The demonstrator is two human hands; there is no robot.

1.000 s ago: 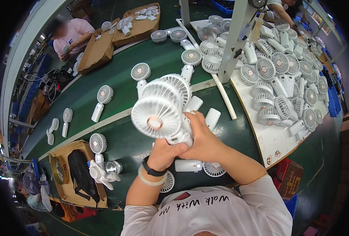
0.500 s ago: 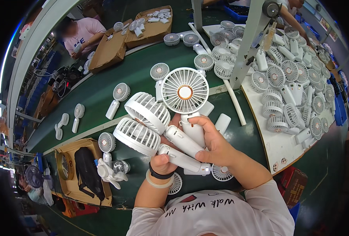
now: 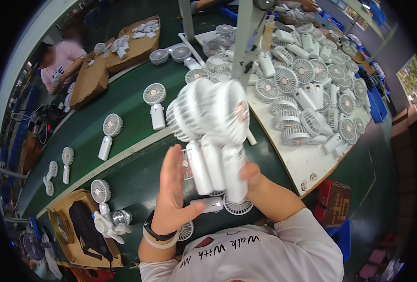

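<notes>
My right hand (image 3: 252, 177) is closed around a cluster of three white handheld fans (image 3: 213, 167), held upright with their handles side by side. Motion blurs the round fan heads. To the left of the handles, my left hand (image 3: 170, 199) is open, fingers stretched up and thumb apart, with nothing in it. Beneath the cluster, more fans lie on the dark green tabletop: one handle (image 3: 209, 205) shows near my left thumb, and a fan head (image 3: 238, 205) sits below my right hand. Another fan head (image 3: 185, 231) is partly hidden by my left wrist.
A white board (image 3: 295, 162) at right bears a large fan pile. Several fans lie on the green belt (image 3: 133, 105). At left, a cardboard box (image 3: 116, 261) stands near a fan with a claw-like base (image 3: 106, 227). A metal post (image 3: 242, 42) rises ahead; a person (image 3: 62, 63) works beyond.
The three fans, spread between both hands before, are now upright and bunched together in my right hand. My left hand has let go and opened. The whole view has swung right.
</notes>
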